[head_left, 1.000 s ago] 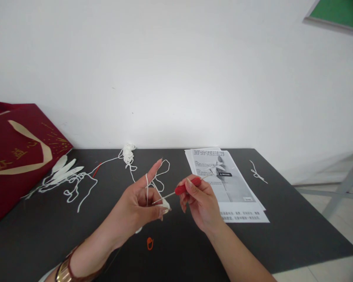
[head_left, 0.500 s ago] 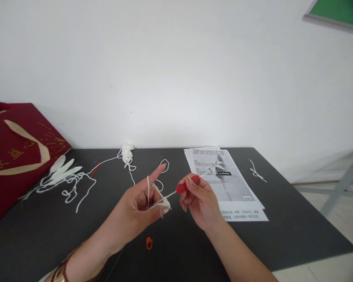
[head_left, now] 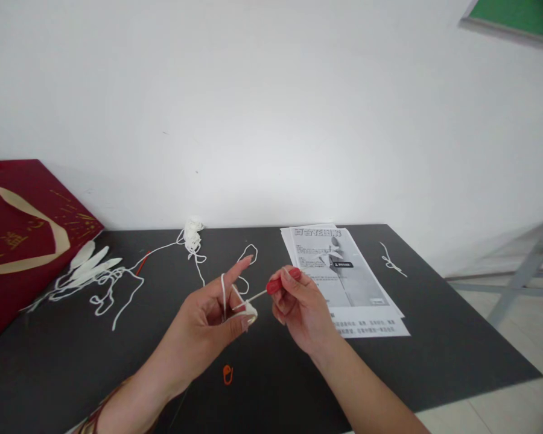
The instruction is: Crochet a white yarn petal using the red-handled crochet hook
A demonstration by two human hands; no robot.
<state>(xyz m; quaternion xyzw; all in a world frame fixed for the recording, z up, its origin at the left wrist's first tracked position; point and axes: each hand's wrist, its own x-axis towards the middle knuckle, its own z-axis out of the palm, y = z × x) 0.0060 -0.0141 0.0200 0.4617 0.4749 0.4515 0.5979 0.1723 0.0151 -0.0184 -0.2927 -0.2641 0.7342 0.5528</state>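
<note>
My left hand [head_left: 212,316] pinches a small piece of white crochet work [head_left: 250,312] between thumb and fingers. White yarn [head_left: 224,295] loops over its raised index finger. My right hand [head_left: 303,310] is closed round the red handle of a crochet hook [head_left: 276,283]. The hook's thin shaft points left and reaches the crochet work; its tip is hidden at the yarn. From the left hand a strand runs back over the table toward a small heap of white yarn [head_left: 193,234] by the wall.
White crocheted petals [head_left: 90,265] with loose tails lie at left, beside a dark red bag [head_left: 18,241] and a thin red stick [head_left: 143,263]. An orange stitch marker [head_left: 227,374] lies in front. Printed sheets [head_left: 366,283] and a yarn scrap [head_left: 391,263] are at right.
The hook's handle has shifted slightly left, and more of its shaft shows between the hands. The whole view has moved a little. Both hands keep their holds.
</note>
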